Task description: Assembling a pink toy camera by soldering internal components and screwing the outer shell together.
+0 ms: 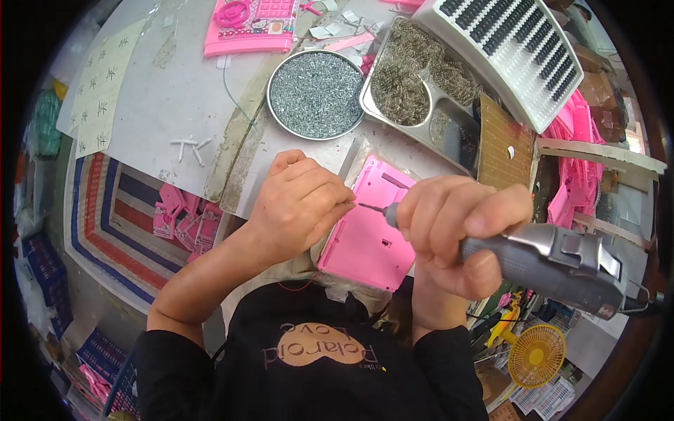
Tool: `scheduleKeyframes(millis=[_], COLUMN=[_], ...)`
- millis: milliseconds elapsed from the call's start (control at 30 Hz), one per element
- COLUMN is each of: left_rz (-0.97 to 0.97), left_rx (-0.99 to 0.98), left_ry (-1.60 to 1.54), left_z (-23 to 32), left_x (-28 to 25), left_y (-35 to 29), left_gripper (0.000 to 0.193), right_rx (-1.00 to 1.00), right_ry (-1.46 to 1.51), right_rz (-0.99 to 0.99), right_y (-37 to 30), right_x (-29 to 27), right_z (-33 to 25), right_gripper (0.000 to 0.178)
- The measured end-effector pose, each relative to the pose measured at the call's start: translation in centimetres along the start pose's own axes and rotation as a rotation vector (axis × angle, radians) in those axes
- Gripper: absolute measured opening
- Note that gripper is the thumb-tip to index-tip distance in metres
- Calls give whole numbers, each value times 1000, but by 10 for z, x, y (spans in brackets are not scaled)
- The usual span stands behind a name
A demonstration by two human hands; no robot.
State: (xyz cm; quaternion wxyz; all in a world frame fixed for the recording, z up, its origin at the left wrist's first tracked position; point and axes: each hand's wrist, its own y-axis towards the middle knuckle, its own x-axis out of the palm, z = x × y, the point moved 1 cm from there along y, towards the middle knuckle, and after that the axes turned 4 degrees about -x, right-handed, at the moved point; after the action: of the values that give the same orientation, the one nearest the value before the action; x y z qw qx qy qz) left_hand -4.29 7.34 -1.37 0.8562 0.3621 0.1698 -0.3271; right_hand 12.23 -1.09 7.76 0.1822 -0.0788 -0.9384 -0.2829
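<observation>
My right hand [460,224] is wrapped round a grey electric screwdriver [554,266], its thin bit pointing left. By the tip of that bit, my left hand [302,203] has its fingertips pinched together. Whatever they hold, if anything, is too small to make out. Beneath both hands a flat pink plastic panel [368,242] lies in front of me, with a small square hole and a slot in it. Just beyond my left hand stands a round metal bowl [316,137] full of small silver screws [316,91].
Metal springs [400,88] fill part of a steel compartment tray [460,146]. Behind it leans a white rack [554,91] with rows of black pieces. White plastic pieces [188,149] and a pink toy [253,31] lie leftward. Pink parts [186,217] sit in a striped bag [116,224].
</observation>
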Motion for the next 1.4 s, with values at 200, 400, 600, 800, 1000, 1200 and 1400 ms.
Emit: scheduleKeyframes(millis=[200,400,600,800,1000,1200,1400], left_rz=[-13,-28,-100,-104,-1,33,-28], left_rx=[35,79,35,-223,-30,10,-5], left_ry=[-3,14,-84,-114,-55,-51,-110], left_z=[12,18,13,8,12,20,30], left_x=[-5,-8,-23,-36,-29,-18,-17], left_y=[-2,-8,-22,-41,-47,-53,-55], left_gripper=[19,19,15,15,18,19,20], right_rx=[15,65,146,175,149,182,109], right_ry=[-6,-29,1,-188,-416,-411,42], right_rz=[-1,20,47,17,-49,-14,-55], right_y=[-11,-22,-38,-49,-54,-57,-34], right_x=[12,20,25,34,35,29,38], right_z=[-5,-6,-11,9,26,28,-14], right_gripper=[29,28,26,24,20,18,26])
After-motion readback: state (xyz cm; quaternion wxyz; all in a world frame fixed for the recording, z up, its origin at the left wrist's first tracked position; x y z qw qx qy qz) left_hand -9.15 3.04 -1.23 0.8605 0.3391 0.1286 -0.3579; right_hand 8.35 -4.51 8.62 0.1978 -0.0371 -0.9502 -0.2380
